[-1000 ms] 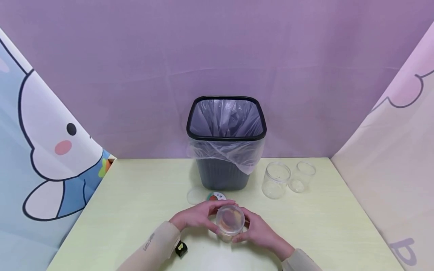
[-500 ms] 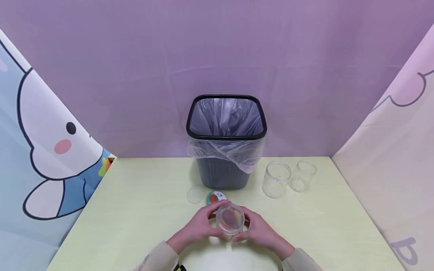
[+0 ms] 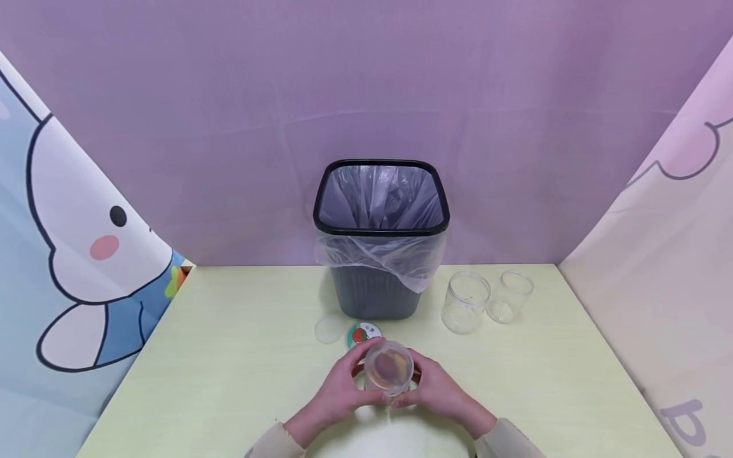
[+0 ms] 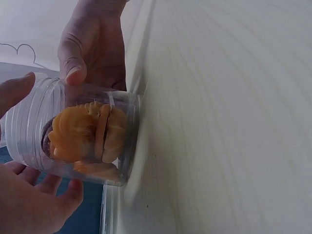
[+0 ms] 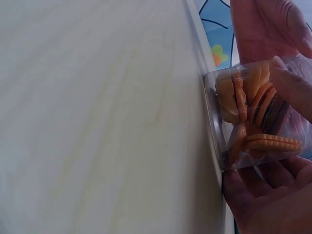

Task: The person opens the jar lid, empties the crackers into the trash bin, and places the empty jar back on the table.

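Note:
A clear plastic jar (image 3: 389,380) stands upright on the table between my hands, capped with a translucent lid (image 3: 389,362). Orange-brown sandwich cookies (image 4: 80,134) and wavy-edged biscuits show through its wall, piled in the lower part. My left hand (image 3: 345,385) holds the jar high up by the lid, thumb on the near side and fingers on the far side. From the other side, my right hand (image 3: 442,389) curls round the jar's body, its thumb (image 5: 292,87) lying across the wall in the right wrist view. The two thumbs nearly meet in front.
Behind the jar lie a clear round disc (image 3: 329,329) and a green-and-white printed disc (image 3: 361,332), partly hidden by my left hand. A bag-lined bin (image 3: 375,292) stands at the back. Two clear open jars, one wider (image 3: 465,312) and one narrower (image 3: 508,299), stand right of it.
My left hand has shifted its grip around the lid, its wrist drawing nearer to me and its sleeve lower in view. My right hand and the jar have stayed nearly in place.

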